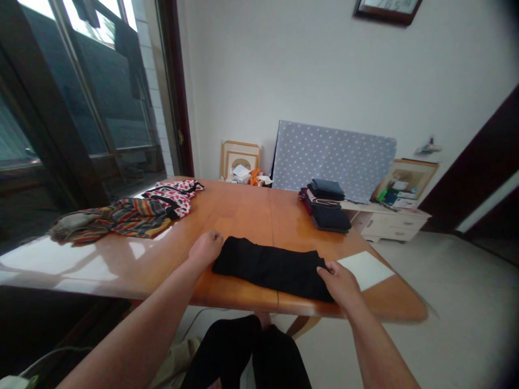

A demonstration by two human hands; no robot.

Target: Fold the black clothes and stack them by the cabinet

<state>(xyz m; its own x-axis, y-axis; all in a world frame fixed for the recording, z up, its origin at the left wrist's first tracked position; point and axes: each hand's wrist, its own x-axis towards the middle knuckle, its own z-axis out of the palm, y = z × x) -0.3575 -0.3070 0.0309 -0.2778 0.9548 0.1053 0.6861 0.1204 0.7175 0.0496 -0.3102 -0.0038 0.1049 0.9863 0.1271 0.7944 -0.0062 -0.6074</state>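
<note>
A black folded garment [271,267] lies as a long strip near the front edge of the wooden table; I cannot tell which kind of clothing it is. My left hand [206,249] is closed on its upper left corner. At the opposite end my right hand [340,282] pinches the right edge, thumb on top. Partly beside and behind the right hand lies a pale sheet [367,270].
A stack of folded clothes [326,206] stands at the table's back right. At the left lie a striped cloth [130,219] and a red-and-white patterned garment [182,194]. The table [239,208] has a rounded right corner. Beyond stands a white cabinet [391,224].
</note>
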